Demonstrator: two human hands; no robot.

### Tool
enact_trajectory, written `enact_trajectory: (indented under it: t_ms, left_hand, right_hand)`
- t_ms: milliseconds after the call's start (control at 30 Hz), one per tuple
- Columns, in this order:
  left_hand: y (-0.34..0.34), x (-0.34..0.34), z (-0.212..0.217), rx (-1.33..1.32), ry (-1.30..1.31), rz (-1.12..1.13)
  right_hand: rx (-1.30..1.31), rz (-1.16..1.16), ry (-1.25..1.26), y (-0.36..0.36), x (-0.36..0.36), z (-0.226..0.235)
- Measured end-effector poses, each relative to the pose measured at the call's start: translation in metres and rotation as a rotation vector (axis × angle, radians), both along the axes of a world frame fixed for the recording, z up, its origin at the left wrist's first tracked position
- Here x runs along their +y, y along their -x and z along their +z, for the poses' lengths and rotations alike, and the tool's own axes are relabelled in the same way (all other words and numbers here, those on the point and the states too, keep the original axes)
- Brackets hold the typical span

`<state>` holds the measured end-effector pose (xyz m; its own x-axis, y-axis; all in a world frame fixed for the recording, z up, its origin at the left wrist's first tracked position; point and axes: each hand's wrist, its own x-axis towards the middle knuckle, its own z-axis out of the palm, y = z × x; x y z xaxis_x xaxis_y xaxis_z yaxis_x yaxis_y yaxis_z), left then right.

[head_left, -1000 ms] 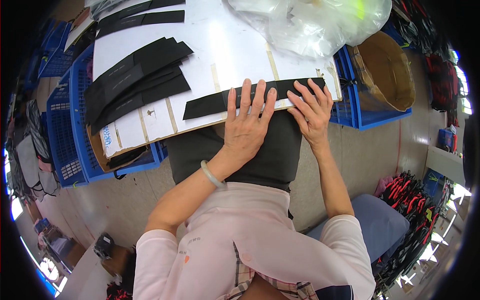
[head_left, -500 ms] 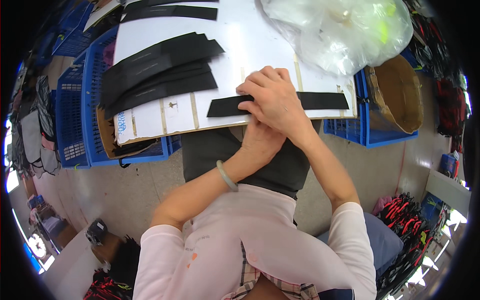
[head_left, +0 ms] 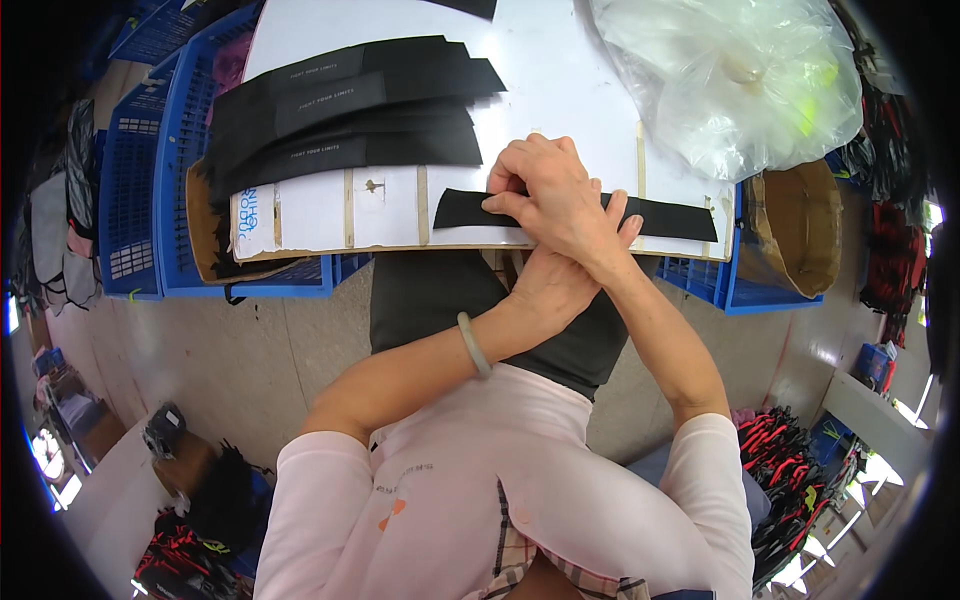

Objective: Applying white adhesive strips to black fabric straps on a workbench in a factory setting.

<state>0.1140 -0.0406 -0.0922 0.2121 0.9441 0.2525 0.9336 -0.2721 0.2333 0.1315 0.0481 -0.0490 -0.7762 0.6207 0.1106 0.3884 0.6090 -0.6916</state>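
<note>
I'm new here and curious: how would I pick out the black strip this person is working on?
Find the white board laid across the blue crates. Near its front edge lies a single black strip, pressed flat under the right hand. Unlike the stack of black strips farther back on the left, it lies alone.

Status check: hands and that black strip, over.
Right hand pressing black strip on white board; left hand underneath it. Strip pile apart, not in the way.

A white worktop (head_left: 590, 60) sat on blue crates (head_left: 150, 170) over a grey concrete floor (head_left: 270, 350). A clear plastic bag (head_left: 740, 90) lay at its right end, beside a brown drum (head_left: 800, 225). Red-and-black goods (head_left: 790, 450) were heaped at the right, and daylight glared in low on both sides.
</note>
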Motion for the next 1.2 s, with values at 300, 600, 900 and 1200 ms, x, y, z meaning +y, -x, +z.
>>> enact_trajectory:
  t_ms: [300,600,900,1200]
  left_hand:
    - [0.001,0.000,-0.002,0.006,-0.033,-0.004]
    - [-0.003,-0.001,-0.006,0.022,-0.032,-0.005]
    - [0.004,-0.002,-0.007,-0.011,-0.051,-0.013]
    - [0.007,-0.011,-0.019,0.018,-0.020,0.023]
  right_hand:
    - [-0.048,-0.094,0.053,0.005,-0.004,0.000]
    - [-0.012,-0.153,0.081,0.006,-0.004,-0.006]
    - [0.050,-0.155,0.040,0.015,-0.004,-0.012]
    - [0.314,-0.273,-0.106,-0.004,-0.025,-0.003]
